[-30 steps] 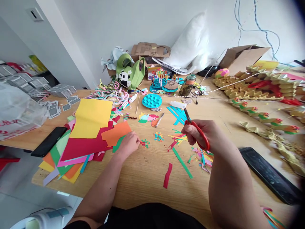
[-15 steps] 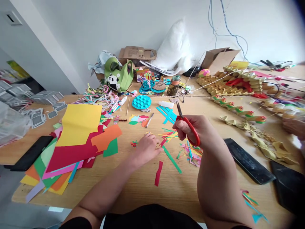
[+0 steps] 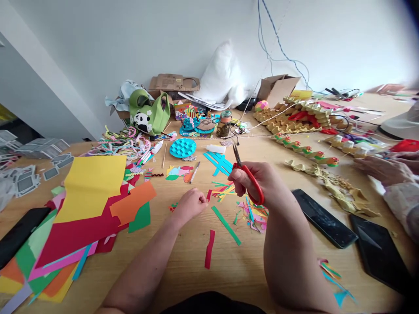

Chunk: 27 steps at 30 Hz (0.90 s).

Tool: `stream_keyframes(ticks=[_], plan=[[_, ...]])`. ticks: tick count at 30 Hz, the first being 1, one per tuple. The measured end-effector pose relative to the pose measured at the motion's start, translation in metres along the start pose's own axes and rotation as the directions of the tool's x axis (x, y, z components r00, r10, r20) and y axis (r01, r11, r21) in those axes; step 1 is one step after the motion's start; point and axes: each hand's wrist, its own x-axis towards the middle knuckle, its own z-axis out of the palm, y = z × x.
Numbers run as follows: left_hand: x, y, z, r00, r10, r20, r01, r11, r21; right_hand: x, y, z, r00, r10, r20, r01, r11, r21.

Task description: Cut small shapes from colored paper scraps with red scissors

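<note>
My right hand [image 3: 253, 181] grips a pair of scissors [image 3: 250, 176] with red handles, its dark blades pointing up and away from me. My left hand [image 3: 193, 204] is closed above the table, with a short red paper strip [image 3: 208, 195] at its fingertips. To the right of it lie a pile of thin coloured strips [image 3: 224, 189] and a green strip [image 3: 226, 225]. A wider red strip [image 3: 210, 249] is on the table closer to me. Small red and green bits [image 3: 172, 207] lie just left of my left hand, partly hidden by it.
Coloured paper sheets [image 3: 94, 187] are stacked on the left. Blue strips [image 3: 218, 162], a pen [image 3: 195, 172] and a blue textured disc [image 3: 182, 148] lie ahead. Paper scraps [image 3: 253, 216] and a phone [image 3: 324, 218] are on the right, near another person's hand [image 3: 381, 169].
My left hand has gone from spread fingers to a closed pinch by a red strip. The scissors stay in my right hand. The view has turned somewhat to the right.
</note>
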Motion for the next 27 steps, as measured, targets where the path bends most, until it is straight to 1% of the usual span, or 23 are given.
stream_keyframes(ticks=[2, 3, 5, 7, 10, 12, 13, 15, 17, 19, 24, 27], plan=[[0.004, 0.001, -0.014, 0.996, -0.025, -0.088, 0.010, 0.986, -0.164, 0.005, 0.003, 0.003, 0.999, 0.020, -0.037, -0.019, 1.000, 0.024], [0.007, 0.004, -0.021, 0.988, -0.022, -0.153, -0.014, 0.973, -0.230, 0.008, 0.005, 0.005, 0.998, 0.033, -0.057, -0.030, 0.999, 0.045], [0.010, 0.011, -0.035, 0.955, 0.023, -0.295, -0.122, 0.939, -0.322, 0.014, 0.009, 0.010, 0.992, 0.062, -0.111, -0.052, 0.995, 0.088], [0.012, 0.021, -0.045, 0.910, 0.067, -0.409, -0.230, 0.904, -0.362, 0.020, 0.013, 0.017, 0.991, 0.069, -0.116, -0.052, 0.989, 0.140], [0.012, 0.038, -0.052, 0.827, 0.150, -0.541, -0.360, 0.881, -0.307, 0.028, 0.020, 0.028, 0.993, 0.036, -0.112, -0.011, 0.976, 0.216], [0.011, 0.046, -0.053, 0.773, 0.203, -0.600, -0.407, 0.885, -0.225, 0.032, 0.024, 0.036, 0.990, 0.035, -0.138, 0.006, 0.959, 0.284], [0.011, 0.049, -0.052, 0.752, 0.225, -0.620, -0.421, 0.887, -0.189, 0.034, 0.026, 0.039, 0.991, 0.024, -0.134, 0.020, 0.946, 0.323], [0.010, 0.052, -0.050, 0.728, 0.269, -0.631, -0.441, 0.888, -0.131, 0.035, 0.029, 0.044, 0.990, 0.019, -0.139, 0.037, 0.921, 0.389], [0.009, 0.052, -0.048, 0.724, 0.296, -0.622, -0.451, 0.886, -0.103, 0.035, 0.029, 0.047, 0.991, 0.016, -0.136, 0.045, 0.901, 0.433], [0.007, 0.050, -0.047, 0.735, 0.302, -0.607, -0.453, 0.885, -0.108, 0.035, 0.027, 0.048, 0.990, 0.020, -0.140, 0.045, 0.894, 0.446], [0.003, 0.046, -0.052, 0.794, 0.271, -0.544, -0.460, 0.853, -0.248, 0.034, 0.020, 0.050, 0.993, 0.015, -0.117, 0.037, 0.901, 0.433], [0.002, 0.046, -0.057, 0.814, 0.261, -0.520, -0.457, 0.839, -0.295, 0.033, 0.019, 0.052, 0.993, 0.002, -0.121, 0.053, 0.893, 0.448]])
